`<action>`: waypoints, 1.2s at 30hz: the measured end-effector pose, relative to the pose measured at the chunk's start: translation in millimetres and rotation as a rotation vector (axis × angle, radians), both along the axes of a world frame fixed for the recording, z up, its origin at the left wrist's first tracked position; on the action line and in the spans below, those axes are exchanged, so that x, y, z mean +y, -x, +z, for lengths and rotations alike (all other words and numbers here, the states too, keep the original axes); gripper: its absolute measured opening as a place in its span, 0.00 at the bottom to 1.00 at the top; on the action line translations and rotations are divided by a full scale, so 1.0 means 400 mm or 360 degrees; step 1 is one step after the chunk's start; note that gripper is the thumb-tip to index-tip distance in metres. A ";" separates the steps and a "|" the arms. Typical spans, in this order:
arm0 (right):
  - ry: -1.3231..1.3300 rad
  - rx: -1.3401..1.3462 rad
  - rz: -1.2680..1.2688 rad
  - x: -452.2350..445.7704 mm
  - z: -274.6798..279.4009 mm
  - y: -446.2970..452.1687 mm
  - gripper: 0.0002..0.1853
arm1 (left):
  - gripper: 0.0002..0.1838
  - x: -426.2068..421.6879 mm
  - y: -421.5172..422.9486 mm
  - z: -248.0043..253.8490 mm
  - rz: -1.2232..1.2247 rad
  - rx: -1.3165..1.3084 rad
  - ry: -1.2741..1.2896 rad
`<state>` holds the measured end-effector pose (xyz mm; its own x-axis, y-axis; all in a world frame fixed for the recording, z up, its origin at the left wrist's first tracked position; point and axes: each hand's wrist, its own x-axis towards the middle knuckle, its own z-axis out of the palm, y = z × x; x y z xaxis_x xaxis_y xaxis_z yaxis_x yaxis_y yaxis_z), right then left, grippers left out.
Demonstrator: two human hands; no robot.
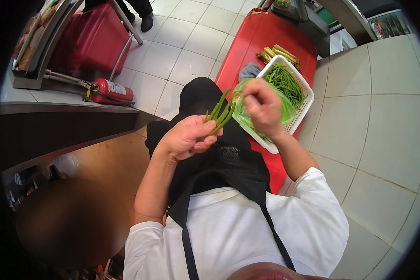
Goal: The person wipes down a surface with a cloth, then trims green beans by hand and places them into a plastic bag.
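Several green beans stick up from my left hand, pinched between its thumb and fingers above my dark apron. Just right of their tips is my right hand, its fingers curled closed; whatever they grip, if anything, is hidden. Below and behind that hand, a light-green plastic bag lies over part of a white basket. Cut green beans fill the far side of this basket.
The basket rests on a long red surface beside a grey cloth and pale stalks. A fire extinguisher lies at the left, near a red bin. A person's legs show at the top. Tiled wall stands right.
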<state>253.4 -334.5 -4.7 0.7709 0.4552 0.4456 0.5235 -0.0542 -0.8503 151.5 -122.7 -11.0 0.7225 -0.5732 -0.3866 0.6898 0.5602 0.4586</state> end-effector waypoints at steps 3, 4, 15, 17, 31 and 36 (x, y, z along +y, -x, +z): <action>-0.0160 -0.0029 -0.0285 -0.045 0.027 -0.058 0.03 | 0.14 0.007 0.004 0.006 0.0037 0.0056 -0.0065; 0.0054 -0.0211 -0.0394 -0.073 0.046 -0.071 0.03 | 0.14 0.012 0.005 0.004 0.0041 0.0064 -0.0067; 0.1352 0.0155 -0.0074 -0.263 -0.126 -0.045 0.06 | 0.14 -0.004 -0.008 -0.019 -0.0025 0.0057 -0.0137; 0.1348 0.0216 -0.0090 -0.277 -0.147 -0.046 0.06 | 0.14 -0.001 -0.010 -0.018 -0.0024 0.0069 -0.0153; 0.0646 -0.0592 -0.0038 -0.120 0.062 -0.017 0.12 | 0.15 -0.028 -0.021 -0.030 -0.0127 0.0018 -0.0203; 0.0658 -0.0941 0.0178 -0.059 0.058 -0.018 0.15 | 0.16 -0.021 -0.015 -0.010 -0.0152 -0.0040 -0.0192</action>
